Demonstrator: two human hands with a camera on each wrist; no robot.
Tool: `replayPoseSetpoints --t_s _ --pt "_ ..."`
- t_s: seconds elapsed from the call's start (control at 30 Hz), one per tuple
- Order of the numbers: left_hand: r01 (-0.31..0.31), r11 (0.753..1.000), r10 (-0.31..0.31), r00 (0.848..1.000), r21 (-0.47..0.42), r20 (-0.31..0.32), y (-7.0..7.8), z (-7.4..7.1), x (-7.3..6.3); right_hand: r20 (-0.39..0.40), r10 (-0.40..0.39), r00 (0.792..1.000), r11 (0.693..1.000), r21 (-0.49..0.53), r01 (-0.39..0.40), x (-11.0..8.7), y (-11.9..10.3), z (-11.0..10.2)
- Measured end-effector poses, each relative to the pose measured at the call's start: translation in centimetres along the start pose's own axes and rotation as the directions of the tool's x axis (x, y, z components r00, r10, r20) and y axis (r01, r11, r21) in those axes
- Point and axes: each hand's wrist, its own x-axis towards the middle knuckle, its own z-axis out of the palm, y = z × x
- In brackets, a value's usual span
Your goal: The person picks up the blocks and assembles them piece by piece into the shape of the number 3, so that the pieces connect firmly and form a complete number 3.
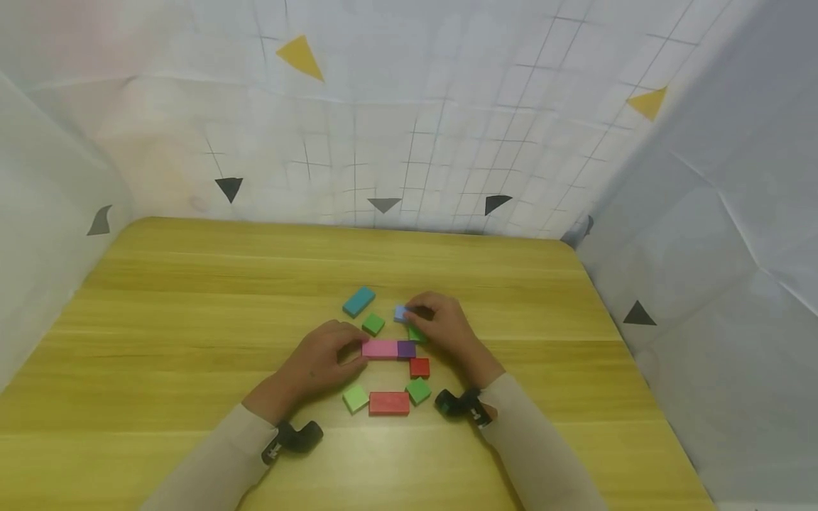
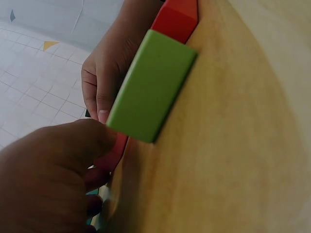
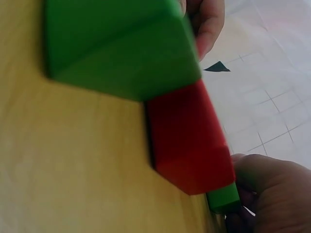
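Note:
My left hand (image 1: 322, 358) is at the left end of a long pink block (image 1: 380, 349), thumb and fingers around that end. A small purple block (image 1: 406, 350) sits flush against the pink one's right end. Farther back, my right hand (image 1: 445, 326) pinches a light blue block (image 1: 400, 314) between thumb and fingers. Under that hand a green block (image 1: 416, 336) is partly hidden; the right wrist view shows this green block (image 3: 224, 198) beside the fingers. Just in front of the purple block lies a small red block (image 1: 419, 367).
Nearer me are a light green block (image 1: 356, 398), a long red block (image 1: 389, 404) and a green block (image 1: 418, 391), forming a row. Behind the left hand lie a teal block (image 1: 359, 301) and another green block (image 1: 373, 324). Patterned sheeting (image 1: 409, 128) surrounds the wooden table (image 1: 192, 298).

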Motion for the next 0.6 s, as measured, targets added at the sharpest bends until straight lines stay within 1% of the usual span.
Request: replayPoseSetpoints --t_s 0.13,0.3,0.6 --pt "0.014 1.0 -0.014 1.0 0.001 0.012 0.1 -0.02 -0.05 -0.004 0.016 1.0 1.0 0.001 -0.016 -0.1 0.01 -0.02" --pt "0.016 1.0 -0.016 1.0 0.009 0.014 0.13 0.02 -0.1 0.0 0.03 1.0 0.999 0.011 -0.03 -0.21 0.0 -0.1" --pt "-0.013 1.0 0.013 1.0 0.006 0.002 -0.09 0.01 -0.08 -0.008 0.024 1.0 0.999 0.032 -0.024 -0.26 -0.12 -0.25"
